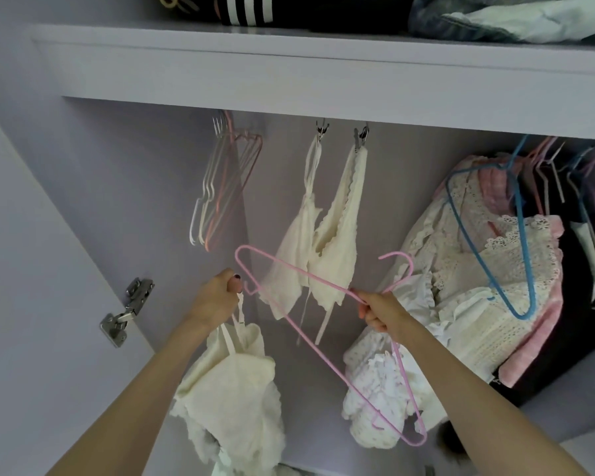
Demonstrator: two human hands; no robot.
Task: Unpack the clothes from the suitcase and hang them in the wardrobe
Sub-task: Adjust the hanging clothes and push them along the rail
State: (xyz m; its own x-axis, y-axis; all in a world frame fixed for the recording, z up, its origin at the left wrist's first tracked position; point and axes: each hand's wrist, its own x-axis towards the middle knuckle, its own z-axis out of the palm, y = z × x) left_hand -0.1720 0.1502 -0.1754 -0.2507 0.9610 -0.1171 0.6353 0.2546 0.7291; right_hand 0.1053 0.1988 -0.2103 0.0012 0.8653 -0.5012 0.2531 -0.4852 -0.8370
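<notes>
Both hands are raised inside a lilac wardrobe [83, 201]. The left hand [217, 298], at about 8 o'clock from the centre of the view, is closed around the thin strap of a cream knitted top [234, 389], which hangs bunched below the fist. The right hand [382, 312], at about 4 o'clock, grips a pink wire hanger [310, 341] near its neck; the hanger lies tilted, one end reaching up toward the left hand, the hook curling at 2 o'clock from the right fist, and the other end dropping low toward 5 o'clock. A white frilled garment [378, 403] hangs below the right hand; whether the fingers hold it too cannot be told.

Straight ahead, at 12 o'clock, two metal clips [340, 132] under the shelf [289, 77] hold a cream crochet top [320, 242]. At 10 o'clock a bunch of bare hangers [220, 187] hangs near the wall. At 3 o'clock, lace and pink clothes [488, 297] are packed together, with a blue hanger [485, 242] in front of them. A steel door hinge [128, 310] sits at 9 o'clock. Folded clothes [392, 15] lie on top of the shelf.
</notes>
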